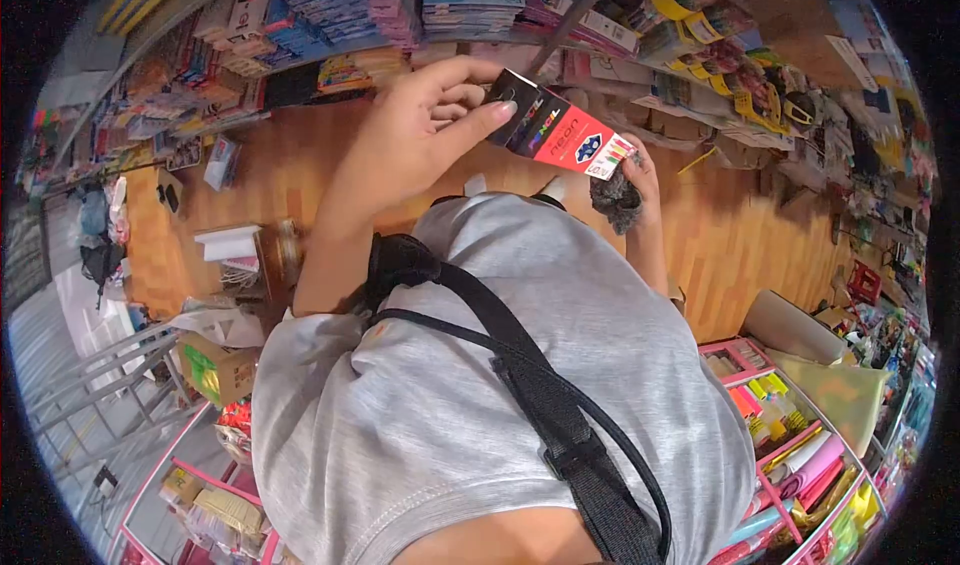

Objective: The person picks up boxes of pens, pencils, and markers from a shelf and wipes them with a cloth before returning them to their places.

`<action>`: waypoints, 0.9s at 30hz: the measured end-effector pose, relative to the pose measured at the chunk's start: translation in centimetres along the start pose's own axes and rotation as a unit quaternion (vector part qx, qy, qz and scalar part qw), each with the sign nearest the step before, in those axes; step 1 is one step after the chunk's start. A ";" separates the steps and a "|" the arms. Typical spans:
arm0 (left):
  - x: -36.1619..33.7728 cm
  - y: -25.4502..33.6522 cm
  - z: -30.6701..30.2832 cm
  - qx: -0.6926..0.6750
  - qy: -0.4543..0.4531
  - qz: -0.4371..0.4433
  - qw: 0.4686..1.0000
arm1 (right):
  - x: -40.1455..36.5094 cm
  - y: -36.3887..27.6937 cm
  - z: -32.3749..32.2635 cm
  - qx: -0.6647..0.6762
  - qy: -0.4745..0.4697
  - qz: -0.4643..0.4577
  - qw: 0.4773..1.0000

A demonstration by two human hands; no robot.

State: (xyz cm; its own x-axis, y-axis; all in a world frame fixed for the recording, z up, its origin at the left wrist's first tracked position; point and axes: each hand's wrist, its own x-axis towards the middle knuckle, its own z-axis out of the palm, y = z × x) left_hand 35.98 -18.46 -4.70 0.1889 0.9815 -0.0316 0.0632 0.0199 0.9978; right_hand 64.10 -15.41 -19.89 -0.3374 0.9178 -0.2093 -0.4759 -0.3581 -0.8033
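Head view, 1 camera: you have the pencil box (565, 135) up in front of your chest, tilted, printed face toward you, black end at your left, red and white end at your right. Your left hand (430, 130) pinches the black end, thumb on the face, index at the top edge. Your right hand (645, 180) has its fingers curled on a dark grey cloth (615, 203) at the white end; they seem to touch the box too, exact contact unclear. Stocked shelves (470, 5) ahead, wood floor (710, 265) below. Step in hand, my read: cloth work on the held box. Next move calls for a firm left pinch and light cloth pressure, so the carton doesn't dent.
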 end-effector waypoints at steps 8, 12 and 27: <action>0.2 0.1 -0.1 -0.088 0.012 -0.027 0.996 | -0.5 0.0 0.1 0.022 -0.004 -0.004 1.000; 0.1 0.6 0.1 -0.065 0.004 -0.013 0.998 | -0.8 -0.2 0.1 0.001 0.011 0.000 1.000; 0.3 0.3 0.0 -0.018 0.040 -0.031 0.999 | -0.8 -1.1 -0.2 -0.056 0.014 0.009 0.998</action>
State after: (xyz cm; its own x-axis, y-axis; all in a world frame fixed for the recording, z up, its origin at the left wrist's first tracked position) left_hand 36.05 -18.12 -4.45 0.1064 0.9902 -0.0900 0.0361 0.0866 0.9956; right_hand 65.06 -15.69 -18.98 -0.3207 0.9168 -0.2380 -0.3760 -0.3538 -0.8564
